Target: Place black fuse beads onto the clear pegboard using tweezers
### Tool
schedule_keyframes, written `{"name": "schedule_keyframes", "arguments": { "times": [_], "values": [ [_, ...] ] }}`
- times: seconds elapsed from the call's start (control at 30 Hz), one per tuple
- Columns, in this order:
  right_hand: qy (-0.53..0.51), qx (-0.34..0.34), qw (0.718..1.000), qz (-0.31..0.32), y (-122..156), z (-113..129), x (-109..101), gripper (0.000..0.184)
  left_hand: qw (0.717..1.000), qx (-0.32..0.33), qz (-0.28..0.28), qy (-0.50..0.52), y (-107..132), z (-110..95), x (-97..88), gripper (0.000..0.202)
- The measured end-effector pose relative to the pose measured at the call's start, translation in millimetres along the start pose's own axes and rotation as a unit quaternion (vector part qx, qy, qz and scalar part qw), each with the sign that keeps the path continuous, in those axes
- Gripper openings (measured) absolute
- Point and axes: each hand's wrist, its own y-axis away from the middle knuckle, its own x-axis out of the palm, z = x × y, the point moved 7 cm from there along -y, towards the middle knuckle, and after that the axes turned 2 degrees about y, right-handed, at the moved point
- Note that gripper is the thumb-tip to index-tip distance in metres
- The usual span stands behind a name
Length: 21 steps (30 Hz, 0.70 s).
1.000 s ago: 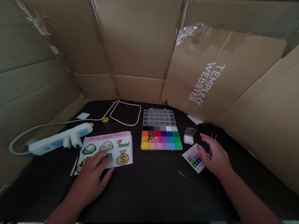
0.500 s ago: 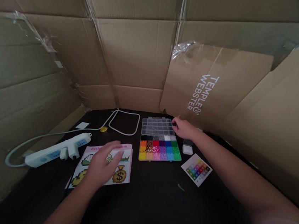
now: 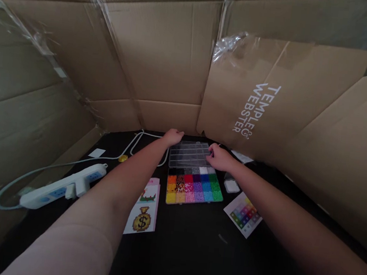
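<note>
A bead organiser box (image 3: 194,189) lies open on the black table, its compartments filled with small beads sorted by colour. Its clear divided lid (image 3: 188,154) is folded back flat behind it. My left hand (image 3: 172,137) reaches to the lid's far left corner, fingers closed at that edge. At the lid's right edge is my right hand (image 3: 221,157), fingers curled in a pinch. A small purplish bit shows between those fingers; I cannot make out what it is. A pattern sheet (image 3: 144,216) with a pixel money bag lies left of the box, partly under my left forearm.
Right of the box are a small white case (image 3: 231,186) and a colour chart card (image 3: 243,214). A white power strip (image 3: 63,186) with its cable stands at left, near a gold round piece (image 3: 122,158) and a white paper square (image 3: 97,153). Cardboard walls (image 3: 165,57) enclose the table.
My left hand has moved from above the pattern sheet forward to the lid's far left corner. My right hand stays at the lid's right edge, slightly nearer me. The view has shifted a little.
</note>
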Motion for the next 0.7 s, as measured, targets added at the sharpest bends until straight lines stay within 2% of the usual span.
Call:
{"name": "schedule_keyframes", "arguments": {
  "times": [0.1,0.2,0.47,0.7],
  "values": [
    [-0.031,0.012,0.999,-0.004,-4,-3,0,0.019,1.0,-0.013,0.02,-0.018,-17,-1,14.6,0.038],
    [-0.052,0.017,0.999,0.0,-7,-6,2,0.019,0.999,-0.02,0.032,-0.031,-23,3,22.2,0.038],
    [-0.084,0.049,0.995,-0.021,-13,-10,-2,0.017,0.998,0.001,0.055,-0.036,-18,7,20.6,0.038],
    [-0.129,0.097,0.984,-0.07,-15,-23,-2,0.023,0.999,0.021,0.042,-0.012,-8,1,19.7,0.037]
  ]
}}
